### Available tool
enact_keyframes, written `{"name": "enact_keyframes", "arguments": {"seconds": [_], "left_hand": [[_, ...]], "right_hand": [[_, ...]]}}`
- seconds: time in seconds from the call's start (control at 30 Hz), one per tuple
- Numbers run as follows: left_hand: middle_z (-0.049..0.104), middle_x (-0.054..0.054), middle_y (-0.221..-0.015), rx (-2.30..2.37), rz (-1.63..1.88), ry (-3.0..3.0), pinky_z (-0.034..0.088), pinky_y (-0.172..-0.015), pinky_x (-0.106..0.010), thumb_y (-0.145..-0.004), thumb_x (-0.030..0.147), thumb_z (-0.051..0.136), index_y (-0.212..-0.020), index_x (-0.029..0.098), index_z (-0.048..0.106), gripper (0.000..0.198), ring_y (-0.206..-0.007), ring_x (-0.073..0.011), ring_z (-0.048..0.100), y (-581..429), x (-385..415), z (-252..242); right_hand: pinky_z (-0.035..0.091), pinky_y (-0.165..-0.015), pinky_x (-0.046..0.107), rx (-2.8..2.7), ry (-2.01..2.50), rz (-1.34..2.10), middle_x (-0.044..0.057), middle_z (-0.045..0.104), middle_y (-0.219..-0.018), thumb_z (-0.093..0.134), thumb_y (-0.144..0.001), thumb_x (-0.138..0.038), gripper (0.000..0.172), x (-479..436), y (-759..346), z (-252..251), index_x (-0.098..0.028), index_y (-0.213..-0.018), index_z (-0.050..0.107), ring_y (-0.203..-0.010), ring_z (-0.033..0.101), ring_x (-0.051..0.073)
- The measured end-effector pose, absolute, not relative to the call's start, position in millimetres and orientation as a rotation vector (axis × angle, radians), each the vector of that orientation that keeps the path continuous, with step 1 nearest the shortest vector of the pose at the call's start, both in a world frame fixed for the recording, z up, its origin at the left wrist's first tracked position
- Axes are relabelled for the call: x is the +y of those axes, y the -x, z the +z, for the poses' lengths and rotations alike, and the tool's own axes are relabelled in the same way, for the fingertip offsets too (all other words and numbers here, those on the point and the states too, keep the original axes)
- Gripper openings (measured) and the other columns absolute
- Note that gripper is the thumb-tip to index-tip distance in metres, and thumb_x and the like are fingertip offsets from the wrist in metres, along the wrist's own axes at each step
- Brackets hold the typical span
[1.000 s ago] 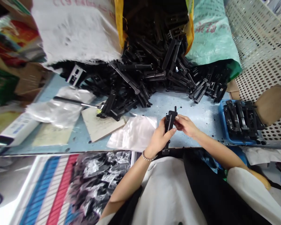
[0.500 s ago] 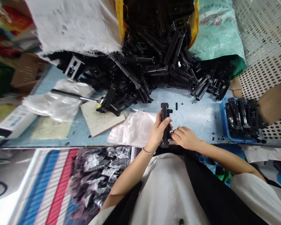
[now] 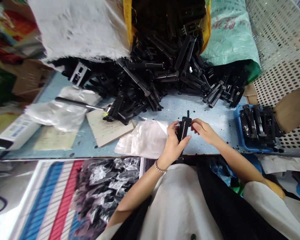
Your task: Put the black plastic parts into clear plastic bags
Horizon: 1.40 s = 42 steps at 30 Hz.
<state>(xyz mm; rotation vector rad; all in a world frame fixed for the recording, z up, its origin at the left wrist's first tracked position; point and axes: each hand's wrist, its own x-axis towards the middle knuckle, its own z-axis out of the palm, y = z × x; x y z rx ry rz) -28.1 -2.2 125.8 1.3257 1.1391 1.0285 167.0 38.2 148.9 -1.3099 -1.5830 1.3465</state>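
My left hand (image 3: 174, 144) is wrapped round a long black plastic bracket (image 3: 183, 129), which tilts slightly with its top end to the right. At the bracket's upper right side is my right hand (image 3: 203, 130), its fingers curled and their tips close together. What those fingertips pinch, if anything, is hidden. Just beyond the bracket's top end lies a small black rod (image 3: 188, 113) on the blue table (image 3: 215, 115). The lower end of the bracket is partly covered by my left hand.
A large pile of black plastic brackets (image 3: 140, 78) spills from a yellow-edged sack at the back. To the right stands a blue basket (image 3: 237, 125) of similar parts. Clear plastic bags (image 3: 142, 138), a board (image 3: 102, 128) and a black-handled screwdriver (image 3: 75, 102) lie to the left.
The bracket has tilted to the right, with its top end lower. My right hand has moved up from its lower side to its upper right side.
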Motion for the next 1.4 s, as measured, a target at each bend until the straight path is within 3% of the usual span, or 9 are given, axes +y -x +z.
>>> {"name": "enact_keyframes", "arguments": {"seconds": [0.1, 0.23, 0.37, 0.6, 0.83, 1.07, 1.27, 1.33, 1.4], "left_hand": [[0.053, -0.015, -0.136, 1.089, 1.036, -1.372, 0.050, -0.103, -0.047, -0.088, 0.047, 0.071, -0.145, 0.022, 0.027, 0.076, -0.119, -0.0273, 0.061, 28, -4, 123], [0.055, -0.016, -0.142, 1.003, 1.012, -1.459, 0.046, -0.112, -0.049, -0.086, 0.047, 0.074, -0.146, 0.022, 0.036, 0.075, -0.131, -0.0308, 0.057, 35, -4, 118], [0.054, -0.015, -0.150, 0.957, 0.983, -1.550, 0.042, -0.118, -0.049, -0.088, 0.044, 0.073, -0.149, 0.022, 0.043, 0.071, -0.138, -0.0316, 0.055, 46, -4, 120], [0.056, -0.013, -0.151, 0.895, 0.928, -1.674, 0.043, -0.117, -0.048, -0.089, 0.040, 0.072, -0.154, 0.025, 0.043, 0.073, -0.138, -0.0314, 0.055, 54, -2, 130], [0.065, -0.013, -0.133, 0.767, 0.970, -1.826, 0.051, -0.107, -0.047, -0.089, 0.032, 0.071, -0.156, 0.026, 0.040, 0.075, -0.119, -0.0291, 0.064, 58, -3, 125], [0.066, -0.012, -0.136, 0.722, 0.900, -1.729, 0.051, -0.109, -0.045, -0.087, 0.030, 0.072, -0.156, 0.026, 0.043, 0.075, -0.122, -0.0291, 0.064, 62, -7, 130], [0.067, -0.010, -0.139, 0.859, 0.709, -1.512, 0.049, -0.113, -0.049, -0.091, 0.032, 0.066, -0.150, 0.023, 0.052, 0.061, -0.127, -0.0317, 0.064, 64, -12, 145], [0.063, -0.010, -0.146, 0.888, 0.725, -1.557, 0.047, -0.114, -0.050, -0.090, 0.031, 0.068, -0.151, 0.024, 0.050, 0.064, -0.130, -0.0321, 0.062, 64, -14, 147], [0.060, -0.011, -0.149, 0.879, 0.773, -1.627, 0.047, -0.114, -0.048, -0.088, 0.031, 0.070, -0.154, 0.025, 0.046, 0.070, -0.131, -0.0313, 0.061, 63, -16, 146]], "right_hand": [[0.032, -0.040, 0.021, -1.187, 1.146, 1.951, -0.004, 0.053, -0.055, 0.047, -0.094, -0.076, 0.061, 41, -162, 143, -0.019, -0.074, 0.056, -0.042, 0.042, 0.008], [0.018, -0.033, 0.015, -0.665, 0.769, 2.538, -0.011, 0.035, -0.041, 0.041, -0.104, -0.060, 0.053, 34, -160, 141, -0.020, -0.071, 0.049, -0.031, 0.015, 0.005], [0.018, -0.034, 0.012, -0.416, 0.634, 2.579, -0.012, 0.029, -0.043, 0.046, -0.106, -0.045, 0.045, 22, -158, 150, -0.019, -0.069, 0.048, -0.035, 0.008, 0.004], [0.024, -0.038, 0.012, -0.480, 0.713, 2.439, -0.012, 0.032, -0.045, 0.064, -0.097, -0.046, 0.040, 7, -156, 149, -0.017, -0.071, 0.053, -0.038, 0.013, 0.003], [0.015, -0.032, 0.013, -0.391, 0.531, 2.652, -0.012, 0.031, -0.041, 0.048, -0.105, -0.053, 0.049, -4, -160, 151, -0.019, -0.070, 0.047, -0.034, 0.011, 0.004], [0.018, -0.037, 0.019, -0.861, 0.873, 2.220, -0.013, 0.032, -0.042, 0.063, -0.092, -0.062, 0.047, -25, -153, 157, -0.021, -0.073, 0.051, -0.036, 0.017, 0.005], [0.036, -0.056, 0.029, -1.866, 1.400, 1.044, 0.002, 0.057, -0.063, 0.061, -0.094, -0.060, 0.046, -22, -163, 161, -0.023, -0.068, 0.052, -0.058, 0.049, 0.014], [0.039, -0.059, 0.030, -1.867, 1.394, 1.007, 0.003, 0.060, -0.067, 0.063, -0.091, -0.065, 0.048, -19, -167, 157, -0.023, -0.070, 0.054, -0.061, 0.052, 0.016], [0.040, -0.055, 0.028, -1.672, 1.295, 1.390, 0.002, 0.062, -0.065, 0.056, -0.091, -0.073, 0.053, -18, -168, 151, -0.022, -0.077, 0.057, -0.056, 0.051, 0.014]]}}
